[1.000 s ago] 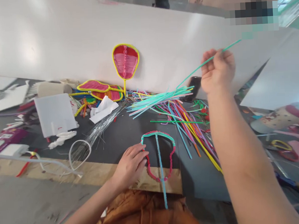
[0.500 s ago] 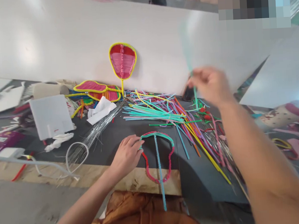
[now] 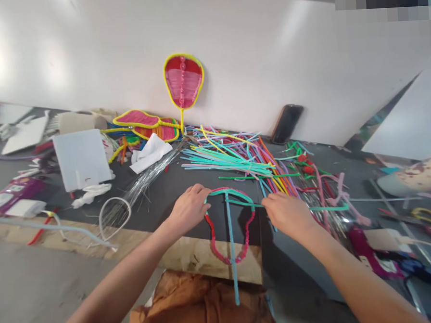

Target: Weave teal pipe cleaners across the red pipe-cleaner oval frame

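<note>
A pipe-cleaner frame [image 3: 247,232], red and pink with a teal top edge, lies at the front of the dark table. Down its middle runs a light blue pipe-cleaner stem [image 3: 231,238] that sticks out past the table edge. My left hand [image 3: 191,206] pinches the frame's upper left side. To the right, my right hand [image 3: 285,211] is closed on a teal pipe cleaner [image 3: 328,207]; one end reaches left to the frame's top, the other juts out beyond the hand. My fingertips partly hide both gripped spots.
Behind lie a bundle of teal pipe cleaners [image 3: 230,163], silver wires [image 3: 144,177] and a finished pink fan shape [image 3: 184,81] with yellow edging. A phone [image 3: 288,123] leans against the white board. Glue guns [image 3: 372,252] and scissors [image 3: 430,216] are at right, a white block [image 3: 81,159] at left.
My right hand has come down from above the table with the teal pipe cleaner, to beside the frame. My left hand stays on the frame. The view has shifted slightly.
</note>
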Motion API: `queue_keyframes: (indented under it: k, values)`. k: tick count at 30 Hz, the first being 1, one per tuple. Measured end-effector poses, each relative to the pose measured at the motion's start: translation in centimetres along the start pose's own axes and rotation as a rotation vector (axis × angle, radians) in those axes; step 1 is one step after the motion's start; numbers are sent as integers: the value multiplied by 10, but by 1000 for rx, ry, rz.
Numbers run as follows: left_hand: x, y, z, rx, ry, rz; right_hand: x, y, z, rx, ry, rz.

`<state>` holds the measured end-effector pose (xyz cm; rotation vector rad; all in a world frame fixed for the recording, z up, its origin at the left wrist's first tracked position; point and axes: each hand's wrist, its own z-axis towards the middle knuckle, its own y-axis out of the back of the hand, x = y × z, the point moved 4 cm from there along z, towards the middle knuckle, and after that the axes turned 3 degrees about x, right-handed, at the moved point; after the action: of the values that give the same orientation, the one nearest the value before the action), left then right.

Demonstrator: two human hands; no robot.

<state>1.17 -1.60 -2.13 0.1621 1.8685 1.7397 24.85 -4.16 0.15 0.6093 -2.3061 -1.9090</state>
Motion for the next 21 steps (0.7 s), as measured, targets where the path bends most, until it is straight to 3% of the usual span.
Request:
queue_keyframes:
  k: [6, 14, 21]
  values:
    - [9, -1, 0, 10, 30, -59, -9, 0, -6, -16, -74, -12]
    - [-4, -6, 6, 20, -40, 28, 43, -15, 15, -178, 72, 192]
    - [-13, -7, 18, 142, -121, 254, 46, -21, 26, -199, 18, 168]
